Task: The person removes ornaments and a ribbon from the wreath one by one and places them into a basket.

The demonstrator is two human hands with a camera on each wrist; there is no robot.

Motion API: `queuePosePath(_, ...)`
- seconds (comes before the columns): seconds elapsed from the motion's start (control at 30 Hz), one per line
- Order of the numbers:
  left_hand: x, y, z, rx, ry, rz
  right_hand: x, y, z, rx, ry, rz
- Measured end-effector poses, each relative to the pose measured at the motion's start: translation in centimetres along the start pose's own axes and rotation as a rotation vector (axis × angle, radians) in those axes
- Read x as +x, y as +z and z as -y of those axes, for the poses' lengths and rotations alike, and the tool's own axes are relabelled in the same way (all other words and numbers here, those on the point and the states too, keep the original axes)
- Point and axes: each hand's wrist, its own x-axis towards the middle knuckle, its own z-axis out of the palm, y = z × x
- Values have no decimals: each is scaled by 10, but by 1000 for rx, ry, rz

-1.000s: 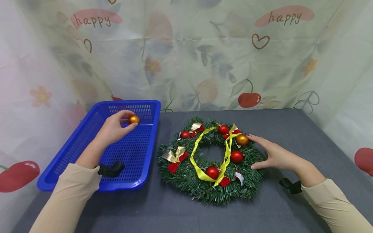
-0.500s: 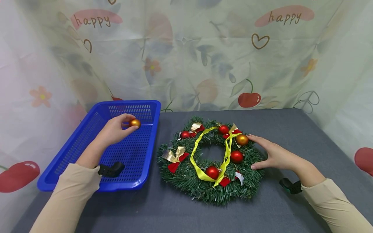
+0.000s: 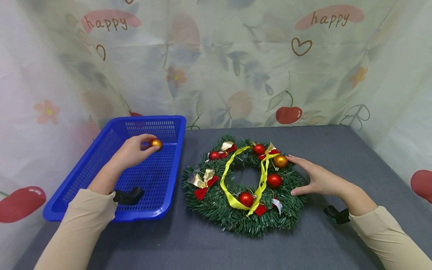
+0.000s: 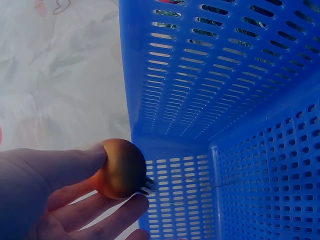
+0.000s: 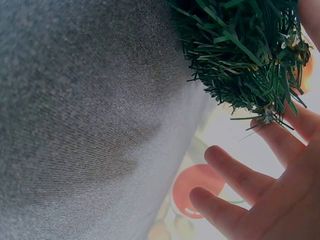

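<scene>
Over the blue plastic basket [image 3: 167, 210], my left hand [image 3: 129, 153] pinches a gold Christmas bauble [image 3: 156, 143] between thumb and fingers. The left wrist view shows the bauble's silver cap [image 4: 147, 186] and a thin thread loop pointing toward the basket's slotted wall. A green tinsel wreath [image 3: 236, 224] lies on the table, bearing red baubles [image 3: 274, 181], a gold bauble [image 3: 281, 161], red-and-gold bows [image 3: 205, 180] and a yellow ribbon [image 3: 225, 184]. At the wreath's right side, my right hand [image 3: 318, 179] rests lightly, its fingers spread and fairly straight; fingertips meet the tinsel.
A dark grey cloth [image 3: 189, 249] covers the table. The basket stands left of the wreath with a narrow gap between them. Patterned curtains [image 3: 212, 67] hang behind and at both sides. Each wrist wears a black camera mount [image 3: 129, 195].
My left hand has lowered slightly with the gold bauble, staying over the basket. My right hand and the wreath have kept their places.
</scene>
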Motion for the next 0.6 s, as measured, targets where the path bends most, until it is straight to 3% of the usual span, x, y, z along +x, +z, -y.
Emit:
queuePosePath(0.37,0,-1,0,0,-18,21,0,0,0,3,-3,1)
queuePosePath(0.6,-6,-2,-9,-45,2,4,1,0,0,5,-2,4)
